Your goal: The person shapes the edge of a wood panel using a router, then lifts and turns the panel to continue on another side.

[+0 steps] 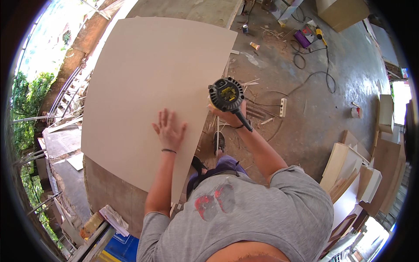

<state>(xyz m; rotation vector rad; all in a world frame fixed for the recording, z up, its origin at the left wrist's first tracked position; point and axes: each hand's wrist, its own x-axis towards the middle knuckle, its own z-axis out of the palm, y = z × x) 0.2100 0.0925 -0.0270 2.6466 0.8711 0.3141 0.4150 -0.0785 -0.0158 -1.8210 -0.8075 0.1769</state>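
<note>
A large pale board (144,74) lies flat on a worktable (109,177). Spread out on its surface is my left hand (168,131), palm down, fingers apart and holding nothing. My right hand (227,114) grips a black and yellow trim router (226,94) at the board's right edge. From above I see the router's round, vented top, with its cord running back along my right forearm. The router's base and the fingers around its body are mostly hidden beneath that top.
On the floor at right are a white power strip (283,107), a looping black cable (328,72), a purple box (302,38), a small tub (356,112) and wood scraps. Panels and box parts (345,166) stand at lower right. A blue container (120,248) sits at lower left.
</note>
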